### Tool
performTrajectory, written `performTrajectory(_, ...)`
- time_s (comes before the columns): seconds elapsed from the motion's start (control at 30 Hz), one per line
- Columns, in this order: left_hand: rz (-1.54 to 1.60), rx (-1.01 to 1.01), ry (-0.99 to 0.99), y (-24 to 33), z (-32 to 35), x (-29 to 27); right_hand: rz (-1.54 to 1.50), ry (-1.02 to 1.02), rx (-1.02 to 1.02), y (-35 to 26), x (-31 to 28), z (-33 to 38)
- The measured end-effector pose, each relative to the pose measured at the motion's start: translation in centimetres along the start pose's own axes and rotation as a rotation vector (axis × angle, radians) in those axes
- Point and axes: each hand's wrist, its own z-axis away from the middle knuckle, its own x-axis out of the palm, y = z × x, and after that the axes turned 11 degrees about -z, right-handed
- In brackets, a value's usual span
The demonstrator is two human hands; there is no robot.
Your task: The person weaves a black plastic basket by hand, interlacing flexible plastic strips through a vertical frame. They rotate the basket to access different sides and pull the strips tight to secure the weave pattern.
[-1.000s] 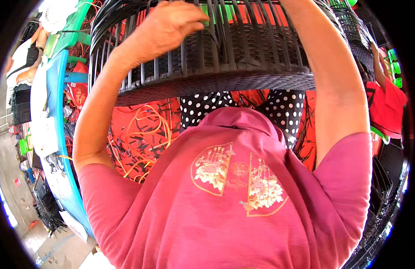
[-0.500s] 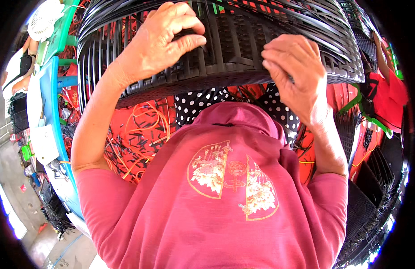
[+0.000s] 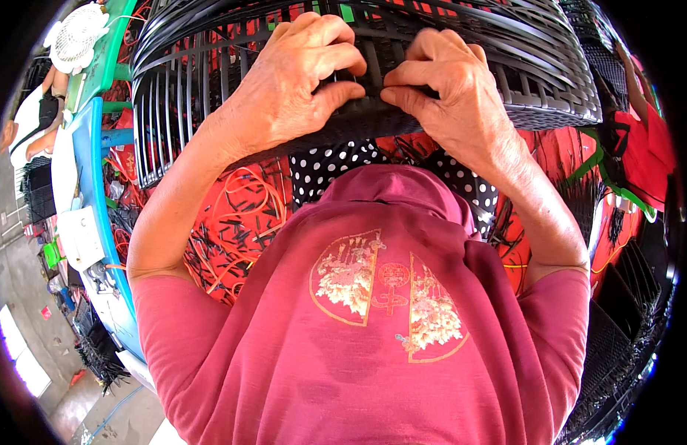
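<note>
A black wicker piece (image 3: 314,126), woven from flat plastic strips, lies across my lap, with loose black strips (image 3: 499,41) trailing over its far side. My left hand (image 3: 302,81) is closed at its middle, thumb and forefinger curled at a black strip in the weave. Just to the right, my right hand (image 3: 451,85) pinches at the same spot, its thumb and bent forefinger pressed against the strips. The two thumbs point at each other, a small gap apart. Dark weave and my own fingers partly hide the strip ends.
Orange cord (image 3: 247,196) and black offcuts lie on the red floor covering below. A blue-edged table (image 3: 98,222) and a white fan (image 3: 75,37) stand at left. More black woven pieces (image 3: 618,326) are at right. Other people work at both sides.
My right hand has moved left, up beside my left hand, and its fingers have bent into a pinch. My left hand has shifted slightly right and down.
</note>
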Motion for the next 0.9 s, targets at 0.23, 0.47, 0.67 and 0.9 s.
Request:
performTrajectory(0.23, 0.106, 0.053, -0.122, -0.3, -0.7, 0.4, -0.273, -0.033, 0.068, -0.4, -0.7, -0.7)
performTrajectory(0.47, 0.443, -0.203, -0.284, -0.7, -4.2, -3.2, -0.492, -0.08, 0.14, -1.1, -1.5, -1.0)
performTrajectory(0.67, 1.038, -0.235, 0.11, -1.2, -7.1, -5.7, -0.048, -0.148, -0.014, -1.5, -0.3, -0.9)
performTrajectory(0.9, 0.265, -0.233, -0.193, 0.7, -2.1, -3.0, 0.123, -0.04, -0.122, -1.7, 0.2, -0.3)
